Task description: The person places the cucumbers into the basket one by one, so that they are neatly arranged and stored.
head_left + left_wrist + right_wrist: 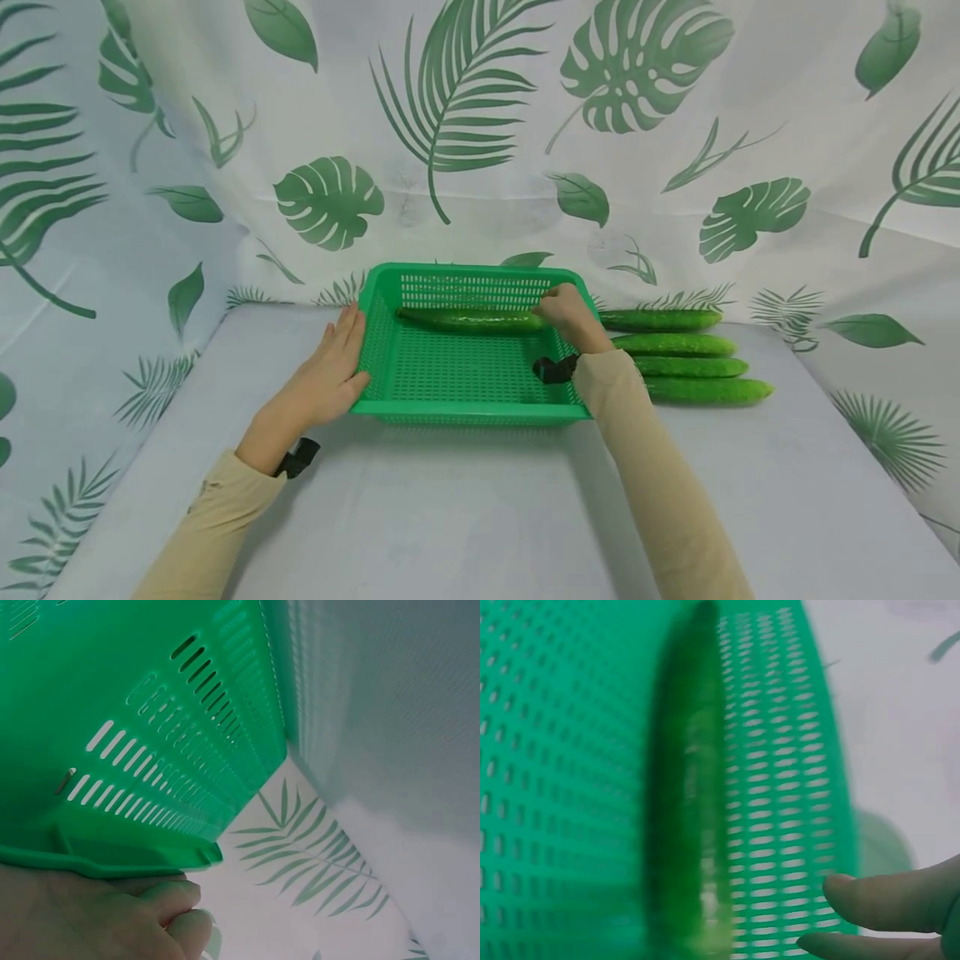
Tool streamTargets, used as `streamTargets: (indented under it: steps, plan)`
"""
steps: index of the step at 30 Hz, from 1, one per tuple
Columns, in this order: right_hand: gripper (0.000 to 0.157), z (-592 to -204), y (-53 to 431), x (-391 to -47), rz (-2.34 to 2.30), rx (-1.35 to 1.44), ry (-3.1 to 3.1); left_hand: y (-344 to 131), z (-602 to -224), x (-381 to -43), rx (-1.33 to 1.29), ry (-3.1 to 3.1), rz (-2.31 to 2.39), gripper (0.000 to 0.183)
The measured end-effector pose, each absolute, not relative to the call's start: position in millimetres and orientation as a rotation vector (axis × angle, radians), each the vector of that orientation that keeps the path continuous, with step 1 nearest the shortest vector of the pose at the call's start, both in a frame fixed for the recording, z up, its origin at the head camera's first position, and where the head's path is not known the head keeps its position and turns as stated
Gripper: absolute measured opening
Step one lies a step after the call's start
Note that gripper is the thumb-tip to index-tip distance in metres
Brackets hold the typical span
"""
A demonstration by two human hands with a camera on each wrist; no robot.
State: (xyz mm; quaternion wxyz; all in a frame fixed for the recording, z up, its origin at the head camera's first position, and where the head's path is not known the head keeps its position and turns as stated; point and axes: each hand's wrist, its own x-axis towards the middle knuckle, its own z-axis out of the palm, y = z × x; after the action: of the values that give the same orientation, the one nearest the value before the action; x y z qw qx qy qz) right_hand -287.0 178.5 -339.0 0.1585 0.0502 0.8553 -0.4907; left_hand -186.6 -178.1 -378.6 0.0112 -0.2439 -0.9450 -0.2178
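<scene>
A green plastic basket [465, 409] with slotted walls stands on the table. Inside it, along the far wall, lies one cucumber [472, 321], blurred in the right wrist view. My left hand [330, 371] rests against the basket's left rim with its fingers extended. In the left wrist view, part of that hand [112, 919] appears just under the rim. Over the basket's right side, my right hand [568, 315] is at the cucumber's right end. The right wrist view shows two of its fingers [885, 900] extended beside the far wall, apart from the cucumber's visible length.
Right of the basket, several more cucumbers [705, 391] lie side by side on the white table [465, 508], partly hidden by the right arm. A white leaf-print sheet [480, 208] hangs behind the table and at its sides.
</scene>
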Motion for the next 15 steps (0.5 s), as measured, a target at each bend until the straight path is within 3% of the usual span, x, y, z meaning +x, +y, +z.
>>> streamTargets:
  steps: [15]
  plan:
    - [0.065,-262,219,-241,-1.461,-0.214,2.561,-179,-380,-188,-0.77,-2.951,-0.65,0.078]
